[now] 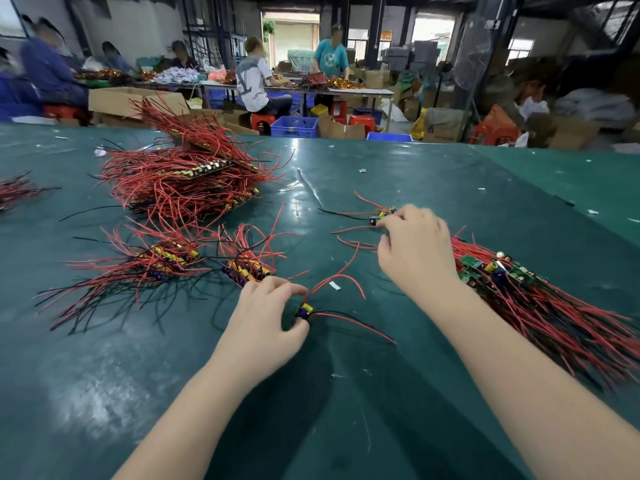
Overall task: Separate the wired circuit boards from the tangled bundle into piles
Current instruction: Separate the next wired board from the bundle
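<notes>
My left hand [268,317] pinches a small wired circuit board [304,311] with red and black leads, low on the green table [346,393]. My right hand [415,251] reaches further out and its fingers grip another small wired board [382,214]. To the right of my right forearm lies the tangled bundle [526,292] of green boards and red wires. Two small sorted piles [162,261] [247,266] lie to the left of my left hand. A large stacked pile [187,178] sits behind them.
More red wires [17,190] lie at the table's far left edge. Small paper scraps [335,285] dot the table. Beyond the table, several people work at other benches among cardboard boxes, blue crates [294,126] and red stools.
</notes>
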Demonstrator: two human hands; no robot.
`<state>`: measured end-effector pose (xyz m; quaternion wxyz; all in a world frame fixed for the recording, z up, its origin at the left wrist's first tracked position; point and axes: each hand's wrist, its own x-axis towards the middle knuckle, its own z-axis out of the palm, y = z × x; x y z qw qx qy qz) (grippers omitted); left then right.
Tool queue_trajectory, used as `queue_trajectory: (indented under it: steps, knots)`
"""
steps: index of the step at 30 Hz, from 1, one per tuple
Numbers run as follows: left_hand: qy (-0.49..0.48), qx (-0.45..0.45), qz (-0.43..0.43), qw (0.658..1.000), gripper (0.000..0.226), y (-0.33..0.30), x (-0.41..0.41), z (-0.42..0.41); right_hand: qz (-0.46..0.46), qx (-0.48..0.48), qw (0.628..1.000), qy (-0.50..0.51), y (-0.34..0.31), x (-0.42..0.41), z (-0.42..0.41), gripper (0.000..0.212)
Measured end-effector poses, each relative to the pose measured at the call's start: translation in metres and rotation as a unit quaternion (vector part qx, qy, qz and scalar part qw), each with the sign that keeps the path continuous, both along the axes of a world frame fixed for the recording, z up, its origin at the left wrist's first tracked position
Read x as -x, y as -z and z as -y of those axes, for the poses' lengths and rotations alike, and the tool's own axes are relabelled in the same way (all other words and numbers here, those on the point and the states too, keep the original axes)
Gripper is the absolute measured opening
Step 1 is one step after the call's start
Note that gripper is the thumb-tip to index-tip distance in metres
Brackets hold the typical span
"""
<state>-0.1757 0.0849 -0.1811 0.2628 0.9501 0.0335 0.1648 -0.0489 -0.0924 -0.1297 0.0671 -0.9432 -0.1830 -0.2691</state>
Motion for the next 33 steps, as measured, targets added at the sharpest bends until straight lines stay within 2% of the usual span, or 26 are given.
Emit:
queue_trajectory:
  steps: [2,5,8,11,13,16,18,20,23,26,30,33]
  knots:
    - [0.009,0.003,0.001,1.0,0.034,0.002,-0.001,0.003,-0.109,-0.036,0.993,-0.039,0.006,0.014,0.003,0.031]
    - [0.001,0.019,0.003,1.0,0.024,0.002,-0.004,0.004,-0.329,-0.034,0.938,-0.101,0.012,0.033,0.005,0.034]
    - [-0.004,0.042,0.014,0.999,0.005,0.001,-0.004,0.004,-0.42,-0.036,0.893,-0.159,0.013,0.051,0.011,0.032]
    - [-0.008,0.082,0.019,0.996,0.016,0.0,-0.003,0.006,-0.458,-0.102,0.861,-0.197,0.013,0.062,0.017,0.022]
    - [-0.005,0.13,0.034,0.991,0.021,0.0,-0.003,0.008,-0.471,-0.187,0.834,-0.221,0.017,0.066,0.017,0.01]
    - [0.0,0.234,0.05,0.971,0.016,-0.002,-0.003,0.01,-0.48,-0.291,0.797,-0.221,0.022,0.069,0.014,0.018]
    - [0.008,0.27,0.042,0.962,0.013,-0.003,-0.002,0.01,-0.515,-0.316,0.762,-0.232,0.022,0.071,0.017,0.021]
    - [0.024,0.302,0.036,0.952,0.012,-0.005,-0.002,0.011,-0.55,-0.288,0.742,-0.253,0.021,0.072,0.023,0.019]
    - [0.049,0.337,0.017,0.94,0.009,-0.007,0.0,0.011,-0.569,-0.224,0.741,-0.278,0.02,0.074,0.026,0.014]
    - [0.075,0.383,-0.006,0.92,0.003,-0.008,0.002,0.013,-0.577,-0.231,0.728,-0.289,0.021,0.074,0.026,0.011]
    - [0.087,0.402,-0.009,0.911,0.003,-0.011,0.003,0.014,-0.545,-0.332,0.718,-0.278,0.024,0.073,0.026,0.018]
    - [0.098,0.404,-0.017,0.909,0.016,-0.012,0.005,0.016,-0.481,-0.41,0.722,-0.282,0.027,0.071,0.023,0.022]
